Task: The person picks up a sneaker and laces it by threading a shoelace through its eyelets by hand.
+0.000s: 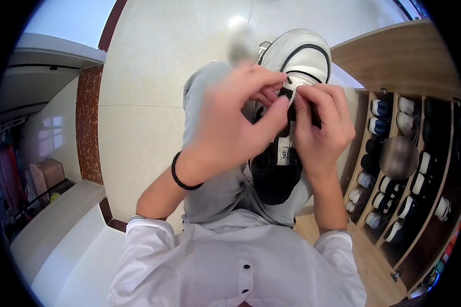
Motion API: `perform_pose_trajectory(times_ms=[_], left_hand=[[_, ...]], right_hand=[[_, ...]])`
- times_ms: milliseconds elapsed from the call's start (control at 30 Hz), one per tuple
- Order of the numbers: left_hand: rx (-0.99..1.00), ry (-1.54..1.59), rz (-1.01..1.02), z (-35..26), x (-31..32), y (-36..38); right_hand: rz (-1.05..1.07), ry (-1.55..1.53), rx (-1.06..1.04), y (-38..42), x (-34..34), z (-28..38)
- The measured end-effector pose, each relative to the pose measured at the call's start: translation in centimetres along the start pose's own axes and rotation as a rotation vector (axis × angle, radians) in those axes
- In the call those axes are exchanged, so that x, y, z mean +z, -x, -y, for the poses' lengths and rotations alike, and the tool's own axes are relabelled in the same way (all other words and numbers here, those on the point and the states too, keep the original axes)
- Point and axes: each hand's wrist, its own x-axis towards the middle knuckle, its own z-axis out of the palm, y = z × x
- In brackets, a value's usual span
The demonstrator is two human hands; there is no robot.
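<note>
A white-and-black sneaker rests over my lap, its white toe pointing away and its black heel end towards me. The tongue carries a pale label with a "6". My left hand, with a black band round the wrist, is closed in a pinch at the lowest eyelets, on what looks like a dark-tipped shoelace. Pressed against the other side of the lacing, my right hand has thumb and forefinger closed on a white bit of the lace. The fingers partly hide the lacing.
On the right, an open wooden shoe cabinet holds several pairs of shoes, its door swung outwards. Pale floor tiles lie ahead and left. At far left are a raised ledge and a pinkish-brown case.
</note>
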Motion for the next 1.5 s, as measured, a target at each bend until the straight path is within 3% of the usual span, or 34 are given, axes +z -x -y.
perform_pose_trajectory(times_ms=[67, 100, 233, 433, 533, 600, 733, 800, 1000, 1200, 1267, 1367, 1500], left_hand=[[-0.11, -0.064, 0.032, -0.4, -0.6, -1.0], [-0.008, -0.184, 0.028, -0.3, -0.6, -1.4], [-0.062, -0.22, 0.109, -0.4, -0.6, -2.3], [-0.061, -0.249, 0.061, -0.6, -0.9, -2.0], [-0.089, -0.289, -0.011, -0.3, -2.0, -1.7], [-0.097, -0.157, -0.205, 0.2, -3.8, -1.8], [-0.098, 0.017, -0.394, 0.8, -8.1, -1.7], [-0.046, 0.006, -0.492, 1.6, -11.5, -1.7], [-0.064, -0.111, -0.879, 4.7, -25.7, 0.0], [-0.232, -0.158, -0.943, 7.4, -42.9, 4.7], [-0.444, -0.3, -1.01, 7.6, -47.1, 6.2], [-0.548, -0.343, -1.025, 8.6, -54.7, 8.6], [-0.572, -0.348, -1.107, 8.2, -61.1, 11.2]], right_hand=[[0.009, -0.012, 0.008, -0.1, -0.3, 0.1], [0.049, -0.004, 0.039, -0.1, -0.7, 0.3], [0.115, -0.005, 0.195, -0.8, -2.1, 0.8], [0.219, -0.111, 0.336, -0.6, -4.2, 0.3], [0.233, -0.225, 0.502, 0.7, -6.0, -0.9], [0.199, -0.198, 0.484, 1.0, -6.9, -1.8], [0.23, -0.205, 0.6, 2.0, -9.2, -4.4], [0.224, -0.251, 0.745, 2.5, -10.4, -5.7], [0.135, -0.224, 0.803, 3.5, -13.3, -9.2], [0.072, -0.243, 0.917, 4.6, -15.9, -13.4], [0.057, -0.228, 0.938, 4.6, -16.7, -14.5], [0.084, -0.194, 0.947, 5.2, -17.5, -16.7], [0.085, -0.215, 0.932, 6.4, -18.6, -20.2]])
